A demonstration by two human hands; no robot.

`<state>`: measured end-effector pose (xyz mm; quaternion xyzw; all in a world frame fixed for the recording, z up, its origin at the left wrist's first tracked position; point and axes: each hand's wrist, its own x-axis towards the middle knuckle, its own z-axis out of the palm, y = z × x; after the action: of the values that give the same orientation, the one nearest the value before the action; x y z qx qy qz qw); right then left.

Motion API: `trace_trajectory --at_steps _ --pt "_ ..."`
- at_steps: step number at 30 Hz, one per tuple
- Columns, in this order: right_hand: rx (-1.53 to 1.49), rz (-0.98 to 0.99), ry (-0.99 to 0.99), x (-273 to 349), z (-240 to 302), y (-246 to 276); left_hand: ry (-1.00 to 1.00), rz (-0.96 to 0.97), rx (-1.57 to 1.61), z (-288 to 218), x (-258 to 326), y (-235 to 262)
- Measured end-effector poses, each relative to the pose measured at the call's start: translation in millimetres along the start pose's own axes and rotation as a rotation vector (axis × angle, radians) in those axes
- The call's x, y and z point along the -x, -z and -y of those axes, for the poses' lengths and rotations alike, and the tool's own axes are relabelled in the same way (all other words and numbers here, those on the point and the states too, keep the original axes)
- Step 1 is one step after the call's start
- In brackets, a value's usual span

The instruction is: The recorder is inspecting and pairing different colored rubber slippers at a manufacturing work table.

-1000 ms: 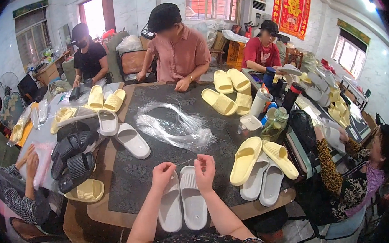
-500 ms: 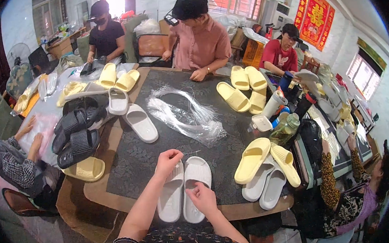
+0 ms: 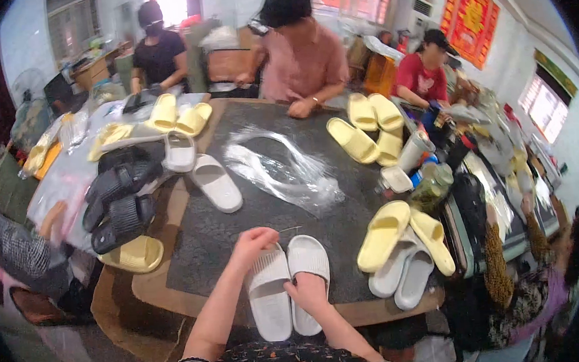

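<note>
A pair of light grey slide slippers lies side by side at the table's near edge, toes pointing away from me. My left hand [image 3: 257,242] is closed above the toe of the left slipper [image 3: 270,312]. Its fingers pinch a thin clear plastic strand [image 3: 290,229] that sticks out to the right. My right hand [image 3: 304,293] reaches in under the ribbed strap of the right slipper [image 3: 307,256], and the strap hides its fingertips. Beyond the pair lies a loose bundle of clear plastic strands [image 3: 317,185].
Yellow slippers [image 3: 382,236] and grey ones [image 3: 414,279] rest at the right, with more yellow ones [image 3: 353,140] behind. Black slippers [image 3: 124,222] are piled left, near a white slipper [image 3: 218,184]. Bottles [image 3: 432,183] stand at the right edge. Several people work around the table.
My right hand has slid forward under the right slipper's strap. My left hand keeps its pinch on the strand over the left toe. The whole view has shifted slightly.
</note>
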<state>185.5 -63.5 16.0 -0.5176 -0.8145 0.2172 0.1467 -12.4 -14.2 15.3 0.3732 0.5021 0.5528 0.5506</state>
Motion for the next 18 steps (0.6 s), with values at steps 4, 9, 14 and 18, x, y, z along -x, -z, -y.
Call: trace_trajectory --at_steps 4,9,14,18 --pt "0.017 -0.106 -0.016 15 -11 28 -0.178 -0.244 -0.276 30 -9 40" --pt "0.105 -0.421 -0.128 27 -62 93 -0.225 -0.302 -0.389 48 -16 33" --pt "0.364 -0.639 -0.426 19 -117 178 -0.443 -0.234 -0.733 36 -3 16" --pt "0.422 -0.708 -0.494 7 -164 228 -0.432 -0.263 -0.75 36 -2 19"
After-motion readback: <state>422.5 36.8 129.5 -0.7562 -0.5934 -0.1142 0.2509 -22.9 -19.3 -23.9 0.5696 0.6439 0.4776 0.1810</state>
